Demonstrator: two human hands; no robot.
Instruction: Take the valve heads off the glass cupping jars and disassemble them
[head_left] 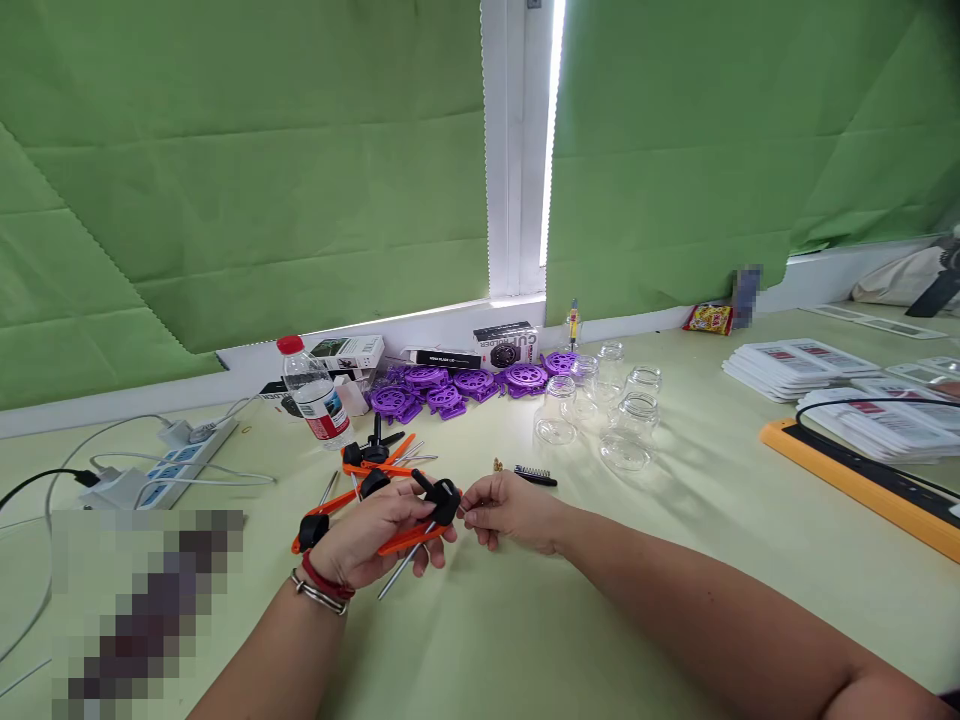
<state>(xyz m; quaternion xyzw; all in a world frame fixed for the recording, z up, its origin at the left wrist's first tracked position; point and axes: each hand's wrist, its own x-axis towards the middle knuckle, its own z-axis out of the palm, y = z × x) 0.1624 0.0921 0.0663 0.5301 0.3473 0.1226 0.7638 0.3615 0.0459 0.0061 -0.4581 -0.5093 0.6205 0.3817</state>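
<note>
Two hands (442, 525) on an orange-black frame (390, 500), right fingertips' tiny part indiscernible.

An orange frame with black motor mounts and thin metal rods (390, 520) is held tilted just above the table.

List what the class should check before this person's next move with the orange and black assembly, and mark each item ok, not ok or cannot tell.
1. Left hand grips the orange and black assembly: ok.
2. Right hand pinches at the assembly's black end piece: ok.
3. Small part between the right fingertips: cannot tell.
4. Spring and small brass piece lie just beyond the right hand: ok.
5. Metal rod seated in the assembly: cannot tell.
6. Glass jars stand apart from both hands: ok.
</note>
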